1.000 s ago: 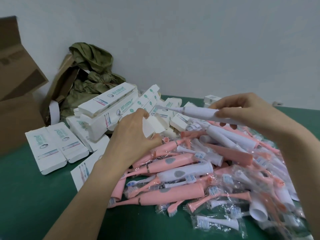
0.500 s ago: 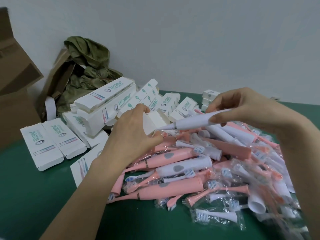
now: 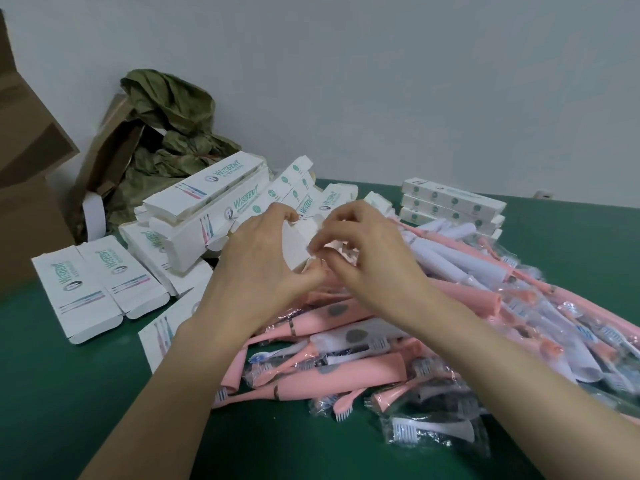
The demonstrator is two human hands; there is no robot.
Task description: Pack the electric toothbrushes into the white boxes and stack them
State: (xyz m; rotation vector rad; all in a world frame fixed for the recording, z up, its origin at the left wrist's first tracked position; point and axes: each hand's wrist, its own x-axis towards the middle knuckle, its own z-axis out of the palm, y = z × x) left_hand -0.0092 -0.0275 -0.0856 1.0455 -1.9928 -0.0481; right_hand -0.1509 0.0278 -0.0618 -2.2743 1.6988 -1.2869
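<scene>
The left hand point(image 3: 263, 268) grips a white box point(image 3: 294, 245) mid-tabletop point(image 3: 69, 393), open end facing the right hand point(image 3: 367, 261), which pinches its flap.

Dark green worktop point(image 3: 52, 393) lying matte under soft, even light. Pale grey wall point(image 3: 381, 81) running plain along its far edge. Brown cardboard cartons point(image 3: 24, 202) standing at the left edge, one flap tilting outward. Crumpled olive-green sheeting point(image 3: 173, 109) slumping against the wall near the far-left corner, brown card point(image 3: 104, 147) leaning beside it.
</scene>
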